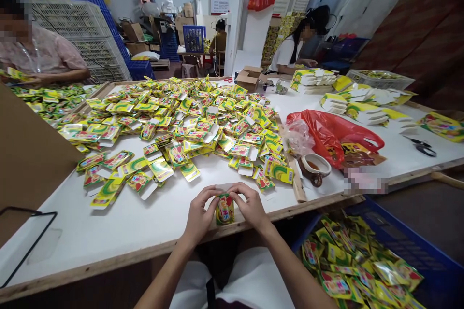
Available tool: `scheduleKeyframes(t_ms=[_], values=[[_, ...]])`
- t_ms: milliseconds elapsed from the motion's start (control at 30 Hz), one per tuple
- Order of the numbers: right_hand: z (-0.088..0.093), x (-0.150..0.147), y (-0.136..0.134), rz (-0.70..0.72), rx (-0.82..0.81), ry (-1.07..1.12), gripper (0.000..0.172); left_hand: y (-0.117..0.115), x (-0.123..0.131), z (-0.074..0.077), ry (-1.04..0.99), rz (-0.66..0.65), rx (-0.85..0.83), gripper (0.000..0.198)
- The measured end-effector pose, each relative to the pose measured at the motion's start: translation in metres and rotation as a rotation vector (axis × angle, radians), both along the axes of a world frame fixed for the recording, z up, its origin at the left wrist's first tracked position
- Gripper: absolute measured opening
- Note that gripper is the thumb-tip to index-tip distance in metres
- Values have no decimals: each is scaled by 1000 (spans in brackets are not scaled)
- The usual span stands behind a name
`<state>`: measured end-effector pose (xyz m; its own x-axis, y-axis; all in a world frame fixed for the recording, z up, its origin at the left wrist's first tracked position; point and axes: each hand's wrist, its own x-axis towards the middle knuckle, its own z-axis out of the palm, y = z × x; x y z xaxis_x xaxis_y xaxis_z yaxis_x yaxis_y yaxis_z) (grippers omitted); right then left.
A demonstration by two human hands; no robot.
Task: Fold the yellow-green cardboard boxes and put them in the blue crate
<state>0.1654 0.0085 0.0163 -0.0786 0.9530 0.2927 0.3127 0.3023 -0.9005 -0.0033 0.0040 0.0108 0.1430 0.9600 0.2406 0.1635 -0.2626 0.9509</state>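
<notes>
A small yellow-and-green printed cardboard box (224, 209) is being held at the near edge of the white wooden-rimmed table (119, 227), between the left hand (198, 217) and the right hand (251, 208). The fingers (212, 194) of both hands are being kept narrow, pinched on the box's top flap. A wide heap of flat yellow-green carton blanks (181, 120) is lying unfolded beyond, while many finished pieces are filling the blue plastic crate (416, 251) at the right; much appears left.
</notes>
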Motion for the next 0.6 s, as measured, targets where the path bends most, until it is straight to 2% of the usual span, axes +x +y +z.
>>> scheduleKeyframes(t_ms=[100,267,433,600], values=[[-3,-3,-1,-42,15,76,14,-2,3,0,-84,9,-9,16],[0,-9,-10,25,73,50,11,-8,4,4,-6,19,13,11],[7,-15,-4,-67,-6,45,11,-4,4,10,-5,91,-72,12],[8,-13,0,-70,-31,24,13,-1,8,8,-45,124,-108,12]])
